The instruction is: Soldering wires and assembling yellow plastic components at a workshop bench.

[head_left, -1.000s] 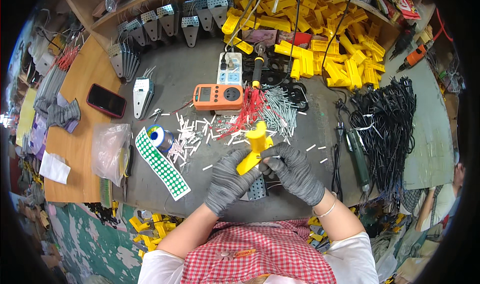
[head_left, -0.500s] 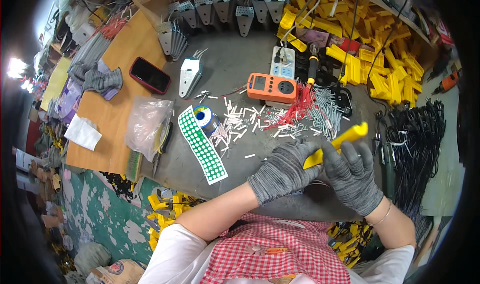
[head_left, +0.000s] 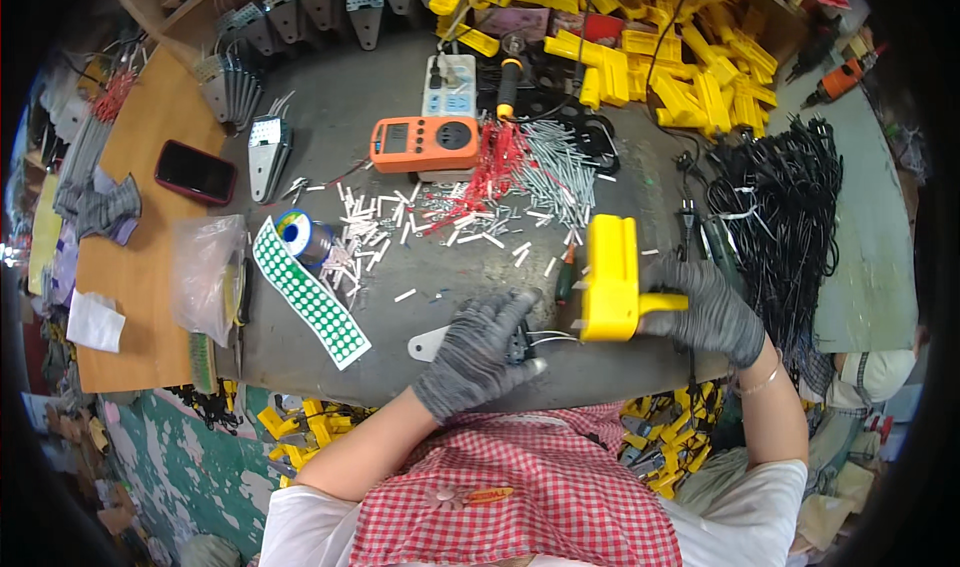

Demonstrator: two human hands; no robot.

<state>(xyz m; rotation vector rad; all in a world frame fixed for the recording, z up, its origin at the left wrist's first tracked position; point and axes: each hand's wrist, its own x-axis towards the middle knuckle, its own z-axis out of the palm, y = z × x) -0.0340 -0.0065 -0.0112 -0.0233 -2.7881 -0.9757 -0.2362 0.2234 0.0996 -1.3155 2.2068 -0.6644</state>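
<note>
Both my hands wear grey knit gloves. My right hand holds a yellow plastic housing upright above the table's right half; a yellow arm sticks out of it toward the palm. Nearer the middle, my left hand lies over a flat metal bracket, thumb and fingers around a dark part on it. The bracket's rounded end with a hole shows left of the glove, and pale wires come out on the right. Most of the bracket is hidden under the hand. A small screwdriver lies beside the housing.
An orange meter, white sleeves and screws lie beyond my hands. Left are a green-dotted sticker sheet, solder spool and phone. Yellow housings pile up at the back right, black cables at the right.
My left hand has let go of the yellow housing and moved down onto the metal bracket. My right hand now holds the housing alone, turned upright. The whole view has shifted.
</note>
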